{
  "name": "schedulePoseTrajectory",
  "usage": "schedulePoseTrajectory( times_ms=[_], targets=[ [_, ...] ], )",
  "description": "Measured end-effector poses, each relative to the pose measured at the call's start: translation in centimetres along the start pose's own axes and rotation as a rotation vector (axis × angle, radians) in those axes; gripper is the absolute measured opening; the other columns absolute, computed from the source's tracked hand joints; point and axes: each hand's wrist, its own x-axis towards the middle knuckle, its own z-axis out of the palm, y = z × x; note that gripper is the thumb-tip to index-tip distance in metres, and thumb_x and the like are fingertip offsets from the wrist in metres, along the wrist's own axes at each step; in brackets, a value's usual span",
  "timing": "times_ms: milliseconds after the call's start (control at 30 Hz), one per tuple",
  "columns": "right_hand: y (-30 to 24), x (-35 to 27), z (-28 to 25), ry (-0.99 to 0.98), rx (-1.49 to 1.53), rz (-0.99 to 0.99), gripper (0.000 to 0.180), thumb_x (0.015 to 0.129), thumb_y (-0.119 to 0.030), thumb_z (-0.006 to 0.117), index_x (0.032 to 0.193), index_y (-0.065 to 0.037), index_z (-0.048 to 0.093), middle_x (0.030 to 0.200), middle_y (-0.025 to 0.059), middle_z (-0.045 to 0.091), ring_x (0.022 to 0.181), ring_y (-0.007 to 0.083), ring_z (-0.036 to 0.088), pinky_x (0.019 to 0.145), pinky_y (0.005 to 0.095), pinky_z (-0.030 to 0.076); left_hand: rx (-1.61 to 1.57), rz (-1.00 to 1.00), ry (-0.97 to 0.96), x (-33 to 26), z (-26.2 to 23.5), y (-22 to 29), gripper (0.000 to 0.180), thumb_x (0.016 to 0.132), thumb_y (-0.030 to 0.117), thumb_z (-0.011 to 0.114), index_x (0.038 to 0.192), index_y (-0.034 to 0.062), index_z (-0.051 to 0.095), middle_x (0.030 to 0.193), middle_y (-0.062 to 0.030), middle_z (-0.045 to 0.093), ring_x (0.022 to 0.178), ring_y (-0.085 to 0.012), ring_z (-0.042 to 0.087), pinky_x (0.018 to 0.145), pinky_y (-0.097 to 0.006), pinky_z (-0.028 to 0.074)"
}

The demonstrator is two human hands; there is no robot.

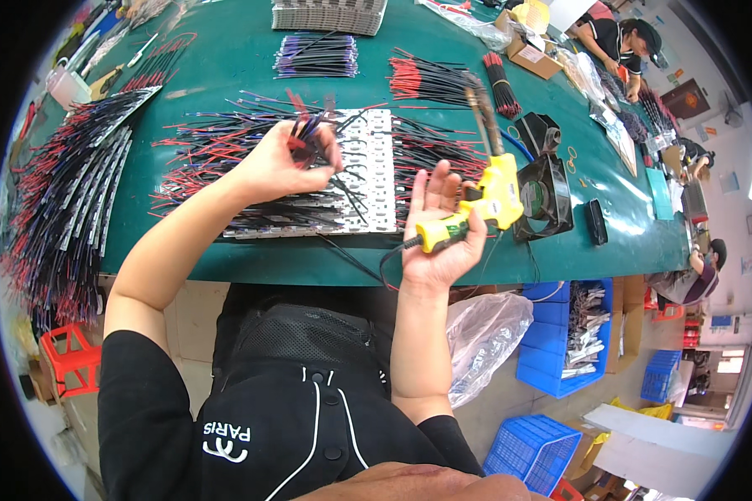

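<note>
My left hand [288, 163] is closed on several thin wires [307, 140], black, red and purple, above the work panel. Beneath it lies a white panel of small boards [380, 171], with many black and red wires spread over it and out past both sides. In my right hand [439, 250], palm up, rests a yellow soldering gun [500, 192]. The thumb lies against its handle while the other fingers are partly stretched out. Its metal tip points up, away from me, and a black cord runs from the handle's end.
Wire bundles [316, 57] lie at the far side of the green table [226, 71]. A black fan [546, 196] stands right of the gun. Wired panels are stacked at left [79, 188]. Blue bins [547, 342] and a red stool [68, 359] are below; other people work at right.
</note>
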Motion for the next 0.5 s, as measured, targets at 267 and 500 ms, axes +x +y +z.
schedulePoseTrajectory(
  times_ms=[267,500],
  targets=[
    [2.0,0.3,-1.6,0.117,-0.158,0.032,0.032,0.081,-0.019,0.05,0.109,-0.003,0.05,0.115,0.0145,0.056,0.122,0.0263,0.044,0.111,0.0437,0.021,0.025,-0.055,0.359,-2.7,-6.6,0.3,0.011,0.076,0.011,0.068,0.077,0.0035,0.06,0.073,0.002,0.058,0.067,-0.0044,0.05,0.063,-0.02,0.04],
    [2.2,0.4,-2.8,0.026,-0.127,0.025,0.051,0.082,-0.016,0.046,0.128,-0.001,0.033,0.122,0.0178,0.052,0.127,0.0248,0.038,0.112,0.0391,0.019,0.713,0.324,1.176,-5.6,-0.2,13.8,0.009,0.086,0.0,0.053,0.083,0.0016,0.061,0.074,0.0028,0.056,0.062,-0.0047,0.048,0.057,-0.02,0.038]
  ],
)
